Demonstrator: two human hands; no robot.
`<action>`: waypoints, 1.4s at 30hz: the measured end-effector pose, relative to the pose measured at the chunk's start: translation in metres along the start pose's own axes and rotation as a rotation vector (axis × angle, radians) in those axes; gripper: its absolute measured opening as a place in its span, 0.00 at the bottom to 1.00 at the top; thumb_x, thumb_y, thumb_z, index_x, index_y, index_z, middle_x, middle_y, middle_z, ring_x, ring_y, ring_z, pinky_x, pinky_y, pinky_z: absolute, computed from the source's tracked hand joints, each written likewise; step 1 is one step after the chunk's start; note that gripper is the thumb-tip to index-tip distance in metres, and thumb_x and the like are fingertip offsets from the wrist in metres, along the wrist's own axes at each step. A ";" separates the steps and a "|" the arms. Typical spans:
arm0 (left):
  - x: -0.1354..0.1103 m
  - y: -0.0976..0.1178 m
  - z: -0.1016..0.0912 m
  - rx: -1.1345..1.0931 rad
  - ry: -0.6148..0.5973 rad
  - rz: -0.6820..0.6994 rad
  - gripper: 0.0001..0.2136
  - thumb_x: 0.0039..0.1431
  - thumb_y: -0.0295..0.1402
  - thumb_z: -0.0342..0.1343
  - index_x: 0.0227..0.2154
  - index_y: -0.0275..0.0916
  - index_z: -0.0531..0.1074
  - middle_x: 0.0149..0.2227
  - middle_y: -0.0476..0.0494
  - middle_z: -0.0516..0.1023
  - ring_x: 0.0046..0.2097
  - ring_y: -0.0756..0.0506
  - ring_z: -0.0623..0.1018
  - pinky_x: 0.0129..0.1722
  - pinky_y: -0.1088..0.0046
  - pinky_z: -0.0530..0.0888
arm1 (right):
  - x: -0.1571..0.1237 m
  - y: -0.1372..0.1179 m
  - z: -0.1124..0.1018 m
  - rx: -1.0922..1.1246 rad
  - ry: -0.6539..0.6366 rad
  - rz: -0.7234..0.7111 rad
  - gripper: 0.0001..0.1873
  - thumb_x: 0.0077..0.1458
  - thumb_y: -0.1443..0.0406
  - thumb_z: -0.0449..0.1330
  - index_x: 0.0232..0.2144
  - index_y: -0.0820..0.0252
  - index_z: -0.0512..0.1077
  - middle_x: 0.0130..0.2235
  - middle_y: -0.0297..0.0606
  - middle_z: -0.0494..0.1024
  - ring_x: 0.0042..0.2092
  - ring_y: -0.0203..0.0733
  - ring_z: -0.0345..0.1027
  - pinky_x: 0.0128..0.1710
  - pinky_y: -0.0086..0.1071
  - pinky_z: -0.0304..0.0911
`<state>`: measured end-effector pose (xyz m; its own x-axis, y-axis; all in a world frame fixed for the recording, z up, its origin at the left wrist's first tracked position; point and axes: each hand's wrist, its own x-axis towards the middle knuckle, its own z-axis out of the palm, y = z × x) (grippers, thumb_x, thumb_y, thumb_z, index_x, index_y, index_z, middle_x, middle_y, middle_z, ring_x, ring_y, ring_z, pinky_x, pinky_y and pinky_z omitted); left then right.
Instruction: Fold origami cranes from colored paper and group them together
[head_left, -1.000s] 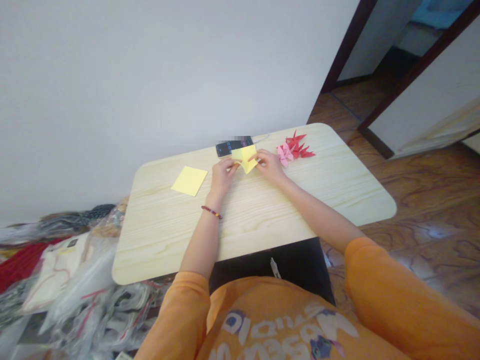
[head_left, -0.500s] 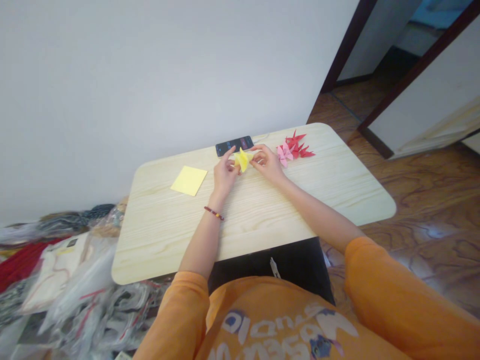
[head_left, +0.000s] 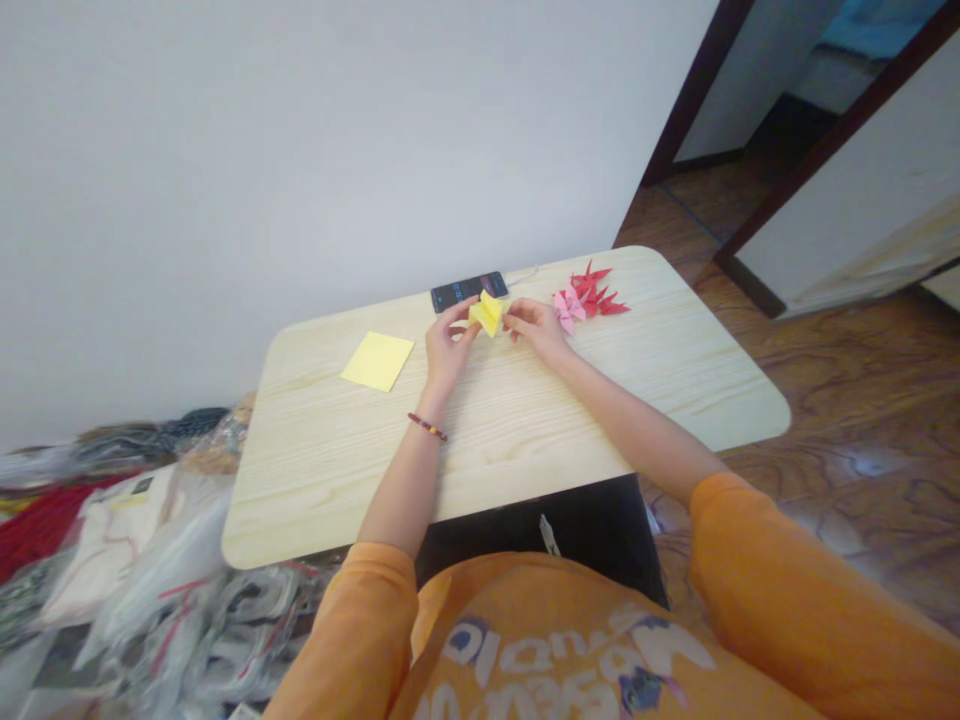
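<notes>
A yellow folded-paper flower (head_left: 489, 314) is held up over the back middle of the table, its petals spread. My left hand (head_left: 448, 345) pinches it from the left between thumb and fingers. On the other side, my right hand (head_left: 534, 325) is closed, fingertips together at the flower's right edge; whether they grip a petal or only touch it is too small to make out. Just right of that hand lie a pink paper flower (head_left: 570, 308) and several red paper flowers (head_left: 596, 295), bunched together.
A yellow stack of square paper (head_left: 377, 361) lies on the left of the pale wooden table (head_left: 525, 440). Behind my hands is a phone (head_left: 457, 291) with a lit screen, near the white wall (head_left: 337, 150). Plastic-bagged items (head_left: 217, 620) crowd the floor at left.
The yellow paper flower has turned and tilted between my hands, showing a different side. My right-hand fingers have drawn in closer together. Papers and flowers on the table stay put.
</notes>
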<state>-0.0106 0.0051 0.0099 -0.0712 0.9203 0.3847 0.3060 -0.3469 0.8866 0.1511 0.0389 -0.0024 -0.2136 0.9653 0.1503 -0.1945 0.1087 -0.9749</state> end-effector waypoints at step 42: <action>-0.003 -0.002 0.007 -0.337 -0.082 -0.109 0.11 0.55 0.38 0.55 0.40 0.40 0.70 0.40 0.42 0.79 0.40 0.46 0.78 0.42 0.68 0.75 | 0.001 0.002 0.000 -0.016 -0.002 0.004 0.21 0.36 0.51 0.68 0.27 0.59 0.67 0.32 0.34 0.73 0.32 0.35 0.67 0.23 0.25 0.67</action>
<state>-0.0046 0.0038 0.0056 -0.0057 0.9619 0.2735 -0.0306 -0.2735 0.9614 0.1509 0.0403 -0.0038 -0.2165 0.9652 0.1469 -0.1779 0.1089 -0.9780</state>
